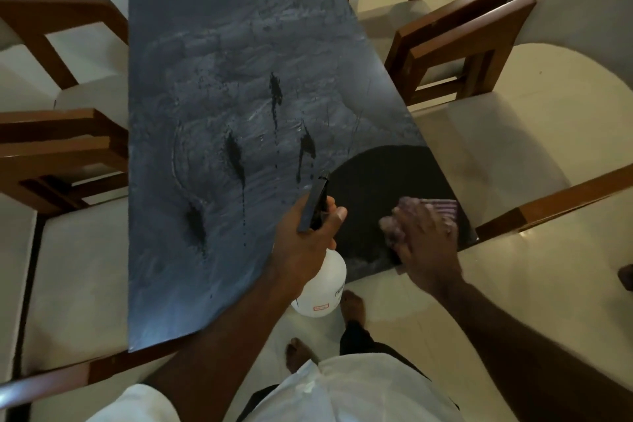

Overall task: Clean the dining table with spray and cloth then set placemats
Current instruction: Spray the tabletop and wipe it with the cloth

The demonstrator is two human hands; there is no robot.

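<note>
Bench (212, 44): dark grey slab with a streaky, dusty film, running from 6 o'clock up to 12 o'clock; wooden chairs (455, 55) with pale cushions stand along both long sides.
Wet marks (234, 154): several dark splashes with drip trails near the middle of the bench, toward 9 o'clock of the hands.
Wiped patch (370, 188): a rounded, darker, clean-looking area at the bench's near right corner, about 4 o'clock from the bench centre.
Left hand (308, 233): clenched around the neck of the spray bottle, thumb up beside the dark trigger head, nozzle aimed toward 12 o'clock.
Spray bottle (325, 284): white body hangs below the left hand, over the bench's near edge and the floor.
Right hand (424, 233): pressed flat, fingers spread, on the cloth; not curled around it.
Cloth (442, 207): purplish, ribbed, lying on the wiped patch at the bench's right edge, mostly covered by the right hand.
Floor (428, 301): pale tiles; bare feet visible at 6 o'clock.
</note>
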